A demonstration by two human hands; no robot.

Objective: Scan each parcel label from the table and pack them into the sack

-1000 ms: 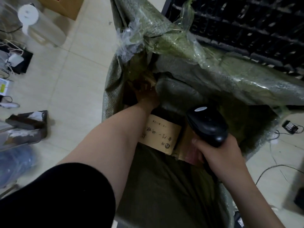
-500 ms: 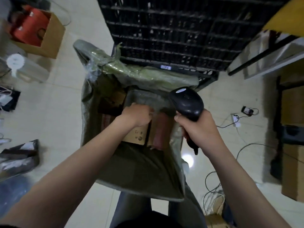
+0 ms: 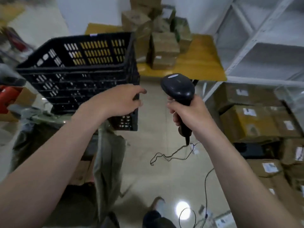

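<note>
While R hand (image 3: 191,115) is gripping barcode scanner (image 3: 177,88), L hand (image 3: 118,101) is hovering relaxed, empty, by black crate (image 3: 79,66).

View: one, wide-angle, worn on the head.
Facing: forward and down, onto the floor (image 3: 148,153); table (image 3: 205,63) at 12 o'clock, crate (image 3: 79,79) at 10, shelf (image 3: 263,55) at 2.
Nearness: left hand (image 3: 118,101) and right hand (image 3: 190,112) with scanner (image 3: 177,88) are seen close, at centre.
</note>
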